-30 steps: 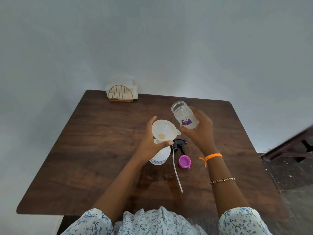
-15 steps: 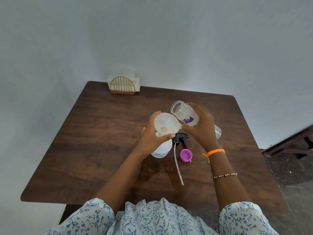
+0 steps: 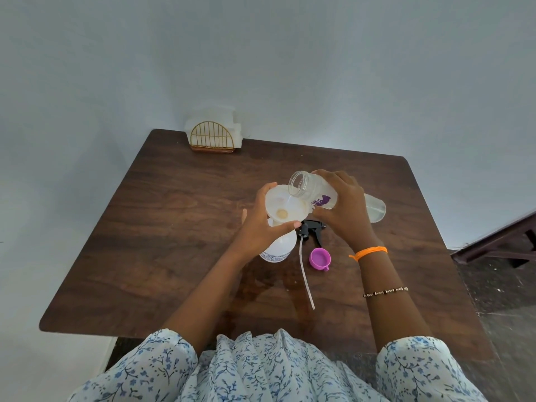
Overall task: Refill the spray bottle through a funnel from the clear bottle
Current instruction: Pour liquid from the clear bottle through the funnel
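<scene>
A white funnel (image 3: 285, 205) sits in the neck of the white spray bottle (image 3: 280, 246), which stands upright on the dark wooden table (image 3: 174, 227). My left hand (image 3: 259, 226) wraps around the funnel's rim and the bottle's top. My right hand (image 3: 343, 211) grips the clear bottle (image 3: 311, 190) with a purple print, tipped almost level, its open mouth over the funnel's far edge. A thin stream of liquid runs from it into the funnel. The bottle's base sticks out to the right of my hand.
The black spray head (image 3: 311, 229) with its long white tube (image 3: 306, 274) lies on the table just right of the spray bottle. A purple cap (image 3: 319, 258) rests beside it. A gold wire napkin holder (image 3: 210, 137) stands at the table's far edge.
My right hand has tipped the clear bottle from nearly upright to almost level and brought its mouth over the funnel; liquid now flows. My left hand has stayed on the funnel.
</scene>
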A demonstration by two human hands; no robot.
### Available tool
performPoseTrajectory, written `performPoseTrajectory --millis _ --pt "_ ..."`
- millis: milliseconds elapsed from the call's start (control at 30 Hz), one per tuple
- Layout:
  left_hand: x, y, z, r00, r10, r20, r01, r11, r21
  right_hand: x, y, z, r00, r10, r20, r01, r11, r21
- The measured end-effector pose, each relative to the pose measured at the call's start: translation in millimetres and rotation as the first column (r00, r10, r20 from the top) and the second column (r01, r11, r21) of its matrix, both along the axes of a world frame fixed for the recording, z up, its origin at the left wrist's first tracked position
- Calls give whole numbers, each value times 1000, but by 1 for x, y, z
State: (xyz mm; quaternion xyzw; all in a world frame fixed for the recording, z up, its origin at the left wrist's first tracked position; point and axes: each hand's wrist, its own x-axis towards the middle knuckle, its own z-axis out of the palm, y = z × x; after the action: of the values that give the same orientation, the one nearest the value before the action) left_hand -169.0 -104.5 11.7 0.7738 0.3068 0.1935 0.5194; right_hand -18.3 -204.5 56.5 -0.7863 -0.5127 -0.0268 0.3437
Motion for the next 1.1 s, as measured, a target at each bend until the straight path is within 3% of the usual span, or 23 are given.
performPoseTrajectory --millis 1100 --pt "-1 -1 -1 1000 4 -20 -4 999 36 3 2 4 995 14 95 -2 993 -120"
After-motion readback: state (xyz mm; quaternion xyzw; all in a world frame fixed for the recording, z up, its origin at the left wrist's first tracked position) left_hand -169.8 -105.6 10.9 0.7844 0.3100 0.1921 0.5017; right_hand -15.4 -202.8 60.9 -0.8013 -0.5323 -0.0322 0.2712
